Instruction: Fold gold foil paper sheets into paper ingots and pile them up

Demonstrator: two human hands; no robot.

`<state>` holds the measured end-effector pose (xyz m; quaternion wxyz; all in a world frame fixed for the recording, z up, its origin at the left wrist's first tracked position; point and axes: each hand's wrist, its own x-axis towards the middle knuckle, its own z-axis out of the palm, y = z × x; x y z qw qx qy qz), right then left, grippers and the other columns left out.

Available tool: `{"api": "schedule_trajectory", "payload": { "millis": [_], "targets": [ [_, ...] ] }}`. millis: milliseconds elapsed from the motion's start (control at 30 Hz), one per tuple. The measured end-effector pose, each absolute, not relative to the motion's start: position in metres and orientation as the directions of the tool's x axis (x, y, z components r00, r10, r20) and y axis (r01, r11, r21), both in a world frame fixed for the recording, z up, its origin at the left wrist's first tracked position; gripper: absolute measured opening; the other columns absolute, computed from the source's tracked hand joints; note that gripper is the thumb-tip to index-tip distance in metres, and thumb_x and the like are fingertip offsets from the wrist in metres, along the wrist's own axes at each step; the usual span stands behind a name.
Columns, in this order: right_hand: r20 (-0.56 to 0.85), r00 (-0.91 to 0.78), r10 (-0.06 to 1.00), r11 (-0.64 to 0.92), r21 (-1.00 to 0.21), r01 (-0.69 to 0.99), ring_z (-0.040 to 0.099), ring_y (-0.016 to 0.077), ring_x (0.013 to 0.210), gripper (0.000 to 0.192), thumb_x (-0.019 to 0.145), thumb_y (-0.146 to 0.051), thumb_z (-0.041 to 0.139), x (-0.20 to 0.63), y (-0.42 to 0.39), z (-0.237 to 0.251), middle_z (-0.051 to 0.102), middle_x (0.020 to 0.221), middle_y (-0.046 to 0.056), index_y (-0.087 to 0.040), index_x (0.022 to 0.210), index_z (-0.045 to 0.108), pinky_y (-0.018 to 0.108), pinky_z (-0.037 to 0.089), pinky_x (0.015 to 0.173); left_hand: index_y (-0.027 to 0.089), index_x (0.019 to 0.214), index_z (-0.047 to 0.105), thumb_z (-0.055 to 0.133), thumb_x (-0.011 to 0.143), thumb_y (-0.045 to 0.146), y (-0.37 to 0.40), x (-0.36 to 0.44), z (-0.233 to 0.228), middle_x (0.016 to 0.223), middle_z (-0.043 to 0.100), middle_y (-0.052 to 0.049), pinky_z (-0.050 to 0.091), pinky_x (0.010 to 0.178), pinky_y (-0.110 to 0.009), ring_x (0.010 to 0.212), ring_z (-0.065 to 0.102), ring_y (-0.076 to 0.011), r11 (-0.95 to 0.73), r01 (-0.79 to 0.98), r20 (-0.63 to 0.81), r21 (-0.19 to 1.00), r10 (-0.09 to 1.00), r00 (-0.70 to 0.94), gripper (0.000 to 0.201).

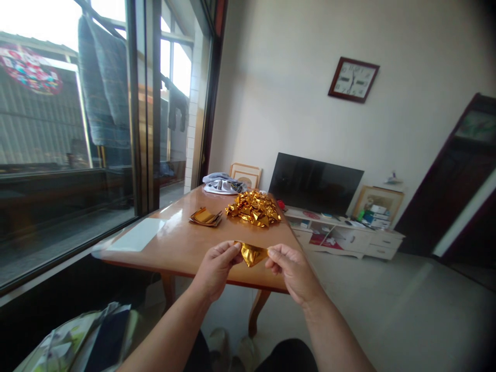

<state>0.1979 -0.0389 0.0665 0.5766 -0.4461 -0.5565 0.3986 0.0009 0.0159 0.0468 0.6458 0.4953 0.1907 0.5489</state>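
A piece of folded gold foil paper (251, 254) is stretched between my two hands above the near edge of the table. My left hand (217, 263) pinches its left end between thumb and fingers. Its right end is gripped the same way by my right hand (290, 267). Beyond them lies a heap of shiny folded gold paper pieces (253, 209). To the left of the heap sits a low stack of flat gold and brown paper sheets (205, 217).
The wooden table (182, 248) carries a pale sheet (135, 235) at its left and folded cloth (222, 183) at the far end. A television (315, 183) stands on a white cabinet (349, 240) behind. Bags (85, 338) lie low at left, beside the window.
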Motion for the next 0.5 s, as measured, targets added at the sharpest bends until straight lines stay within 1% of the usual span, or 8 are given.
{"api": "schedule_trajectory", "payload": {
  "millis": [133,233,300,400,500],
  "targets": [
    [0.279,0.06,0.958,0.277,-0.96,0.039,0.049,0.0125,0.064,0.029,0.09,-0.044,0.065,0.197,-0.04,0.065,0.066,0.073,0.003,-0.017,0.08,0.066,0.027,0.038,0.063,0.013,0.071,0.063,0.073,0.084,0.034,0.018,0.001,0.042,0.07,0.057,-0.001,0.039,0.068,-0.023,0.069,0.05,-0.0114,-0.11,-0.51,0.281,0.853,0.921,0.271,0.027],
    [0.259,0.059,0.964,0.259,-0.966,0.007,0.049,0.0124,0.063,0.028,0.088,-0.044,0.066,0.197,-0.039,0.062,0.066,0.072,0.003,-0.017,0.081,0.066,0.026,0.038,0.063,0.013,0.073,0.064,0.071,0.085,0.035,0.019,0.0,0.041,0.074,0.058,-0.002,0.041,0.071,-0.025,0.073,0.052,-0.0127,-0.093,-0.546,0.292,0.833,0.912,0.289,0.025],
    [0.233,0.053,0.971,0.235,-0.972,-0.022,0.049,0.0124,0.063,0.027,0.087,-0.044,0.067,0.198,-0.039,0.057,0.066,0.072,0.003,-0.017,0.083,0.067,0.026,0.037,0.062,0.013,0.074,0.064,0.069,0.086,0.035,0.019,-0.002,0.041,0.075,0.059,-0.002,0.041,0.072,-0.025,0.073,0.052,-0.0128,-0.109,-0.531,0.307,0.84,0.904,0.299,0.025],
    [0.165,0.008,0.986,0.165,-0.986,-0.024,0.052,0.013,0.065,0.028,0.088,-0.044,0.066,0.203,-0.04,0.053,0.068,0.075,0.004,-0.017,0.088,0.068,0.026,0.038,0.063,0.013,0.073,0.064,0.067,0.088,0.035,0.02,-0.005,0.04,0.072,0.058,-0.001,0.039,0.071,-0.025,0.071,0.05,-0.0118,-0.212,-0.422,0.349,0.882,0.894,0.281,0.027],
    [0.133,0.001,0.991,0.132,-0.988,0.082,0.058,0.0162,0.078,0.032,0.088,-0.047,0.065,0.207,-0.042,0.057,0.072,0.092,0.007,-0.017,0.102,0.069,0.027,0.041,0.069,0.013,0.072,0.062,0.065,0.089,0.036,0.018,-0.007,0.042,0.07,0.057,0.0,0.038,0.07,-0.024,0.07,0.049,-0.0119,-0.31,-0.29,0.388,0.906,0.88,0.273,0.029]
  ]
}}
